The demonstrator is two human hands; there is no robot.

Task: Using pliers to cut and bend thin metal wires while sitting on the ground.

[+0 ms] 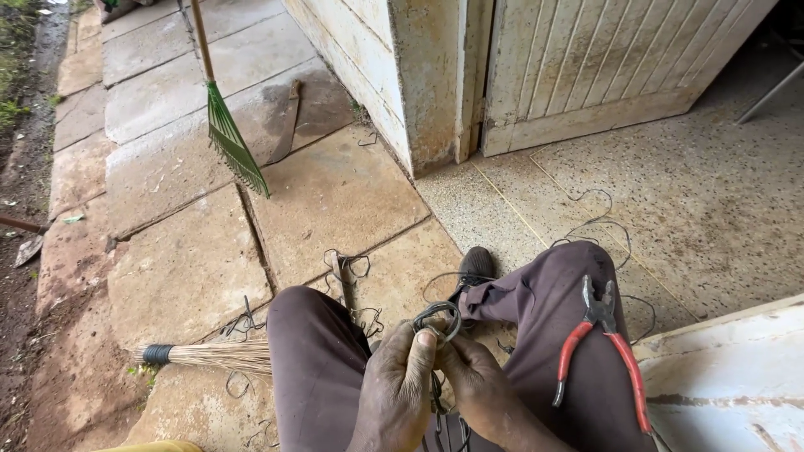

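Observation:
Both my hands meet between my knees on a bundle of thin dark wire (437, 316). My left hand (400, 387) pinches the looped top of the wire with thumb and fingers. My right hand (474, 387) grips the same wire just beside and below. More of the wire hangs down between my hands. A pair of pliers with red handles (601, 350) lies on my right thigh, not held. My legs are in dark trousers, and one dark shoe (476, 264) shows beyond the wire.
Loose wire pieces (596, 224) lie scattered on the speckled floor and stone slabs. A straw hand broom (219, 355) lies left of my left knee. A green rake (231, 142) leans farther back. A wall corner and pale wooden door (586, 67) stand ahead; a pale board (737, 377) is at right.

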